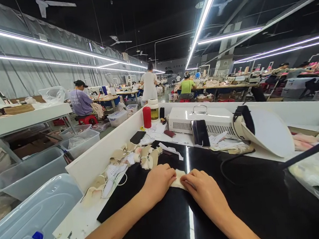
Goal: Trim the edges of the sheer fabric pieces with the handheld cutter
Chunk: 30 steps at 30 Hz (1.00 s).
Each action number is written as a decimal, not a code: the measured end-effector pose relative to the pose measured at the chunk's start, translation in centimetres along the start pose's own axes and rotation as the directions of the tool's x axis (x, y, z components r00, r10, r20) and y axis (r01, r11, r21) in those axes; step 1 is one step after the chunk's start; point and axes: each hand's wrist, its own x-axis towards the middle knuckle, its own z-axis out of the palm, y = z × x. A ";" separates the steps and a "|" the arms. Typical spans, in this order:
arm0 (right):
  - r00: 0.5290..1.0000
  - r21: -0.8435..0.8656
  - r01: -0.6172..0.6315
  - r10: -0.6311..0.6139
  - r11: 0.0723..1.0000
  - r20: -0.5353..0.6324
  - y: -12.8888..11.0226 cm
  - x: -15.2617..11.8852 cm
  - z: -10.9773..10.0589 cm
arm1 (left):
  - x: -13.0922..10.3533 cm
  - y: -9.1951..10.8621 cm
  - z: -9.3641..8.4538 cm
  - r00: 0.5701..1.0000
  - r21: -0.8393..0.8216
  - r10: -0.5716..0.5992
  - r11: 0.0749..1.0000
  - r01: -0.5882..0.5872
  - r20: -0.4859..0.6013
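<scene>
A small cream piece of fabric (178, 180) lies at the middle of the glossy black work surface (163, 223). My left hand (159, 181) pinches its left edge, the fingers bent and pressed together. On the opposite edge, my right hand (204, 188) grips the same piece with fingertips and thumb. Parts of the fabric are hidden under my fingers. Behind my left hand sits a heap of tied beige fabric bundles (148, 157), with a white paper strip (171, 150) beside it.
A white slotted metal box (201, 117) stands at the back, a phone (200, 133) leaning on it. Left of it are a red cup (147, 117) and a jar (153, 110). A white sun visor (266, 132) and plastic bag (318, 176) lie right. Lidded bin (45, 215) at left.
</scene>
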 end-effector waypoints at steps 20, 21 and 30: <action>0.960 0.126 -0.265 0.249 0.956 0.128 1.8 -19.7 -16.7 | -4.9 5.5 -1.0 0.887 -0.125 0.406 0.890 -0.438 -0.218; 0.936 0.084 -0.329 0.313 0.941 0.160 2.6 -20.6 -17.3 | -5.2 6.7 -0.9 0.876 -0.129 0.431 0.877 -0.463 -0.215; 0.885 0.010 -0.418 0.405 0.908 0.229 3.3 -23.1 -15.9 | -6.0 15.4 2.7 0.739 -0.130 0.641 0.731 -0.670 -0.208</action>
